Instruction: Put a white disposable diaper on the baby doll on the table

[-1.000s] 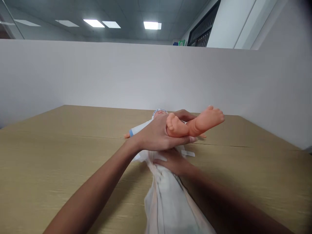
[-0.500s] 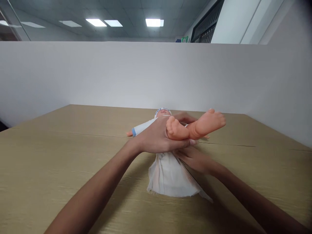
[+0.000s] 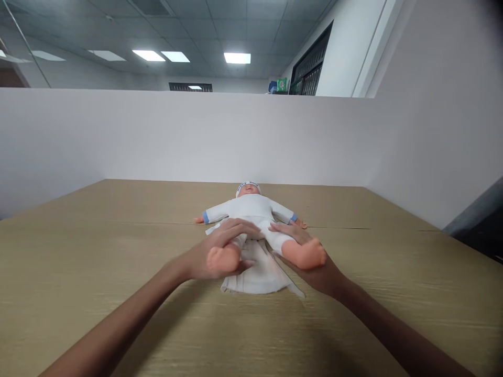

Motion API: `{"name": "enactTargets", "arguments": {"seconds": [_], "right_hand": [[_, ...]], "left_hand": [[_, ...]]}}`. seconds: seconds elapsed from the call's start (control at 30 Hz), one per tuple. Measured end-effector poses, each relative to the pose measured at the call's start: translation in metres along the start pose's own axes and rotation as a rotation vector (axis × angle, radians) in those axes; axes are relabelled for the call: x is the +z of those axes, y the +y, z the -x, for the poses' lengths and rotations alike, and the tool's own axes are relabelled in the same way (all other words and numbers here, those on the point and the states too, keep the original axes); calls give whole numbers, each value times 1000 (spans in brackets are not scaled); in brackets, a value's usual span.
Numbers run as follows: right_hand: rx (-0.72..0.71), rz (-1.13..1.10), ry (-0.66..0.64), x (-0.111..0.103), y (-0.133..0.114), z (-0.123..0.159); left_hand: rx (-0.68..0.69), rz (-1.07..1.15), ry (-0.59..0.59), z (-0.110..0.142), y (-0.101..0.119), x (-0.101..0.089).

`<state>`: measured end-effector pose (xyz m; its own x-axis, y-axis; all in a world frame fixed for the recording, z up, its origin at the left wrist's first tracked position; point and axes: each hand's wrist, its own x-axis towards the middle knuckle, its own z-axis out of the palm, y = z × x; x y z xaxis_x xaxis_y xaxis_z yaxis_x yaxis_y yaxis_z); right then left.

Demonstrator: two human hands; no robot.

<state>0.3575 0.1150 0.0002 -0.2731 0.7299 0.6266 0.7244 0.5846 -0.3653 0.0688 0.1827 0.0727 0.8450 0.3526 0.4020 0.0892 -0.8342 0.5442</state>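
A baby doll (image 3: 251,205) lies on its back, head away from me, in a white long-sleeved outfit with blue cuffs and a patterned white cap or headband. Its legs point towards me and are spread apart. My left hand (image 3: 199,255) wraps the leg on the left, with the bare foot (image 3: 223,259) sticking out. Around the other leg (image 3: 302,254) curls my right hand (image 3: 324,276), its fingers lying over the white fabric. Between the legs a white cloth (image 3: 257,277) spreads out flat under the doll's bottom towards me.
The wood-coloured tabletop (image 3: 118,293) has a seam running across it. A white partition (image 3: 176,136) rises behind the table, and a white wall (image 3: 424,141) stands on the right. A dark object (image 3: 483,225) is beyond the table's right edge.
The doll's legs, held up together in my left hand, have come down and parted. My right hand has moved from the cloth to one leg. The view has tilted up a little.
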Motion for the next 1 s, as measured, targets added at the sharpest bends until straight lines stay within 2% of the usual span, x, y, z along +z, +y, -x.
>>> {"name": "enactTargets", "arguments": {"seconds": [0.1,0.17,0.27,0.33,0.5,0.7,0.87,1.0], "right_hand": [[-177,40,-131,-2,25,22],[-272,105,-193,2,42,37],[-295,172,-217,10,60,50],[-304,195,-232,12,66,54],[-323,215,-247,6,60,50],[-270,193,-337,0,59,51],[-196,2,-433,-9,72,52],[-66,-42,-471,-18,51,46]], "left_hand": [[-16,-83,-48,35,-20,0],[25,-94,-82,53,-37,4],[75,-139,-148,67,-56,12],[80,-205,-177,70,-62,14],[50,-323,-233,71,-59,13],[31,-323,-261,74,-60,16],[-63,-163,-275,74,-55,14],[-205,-58,-223,68,-36,18]]}}
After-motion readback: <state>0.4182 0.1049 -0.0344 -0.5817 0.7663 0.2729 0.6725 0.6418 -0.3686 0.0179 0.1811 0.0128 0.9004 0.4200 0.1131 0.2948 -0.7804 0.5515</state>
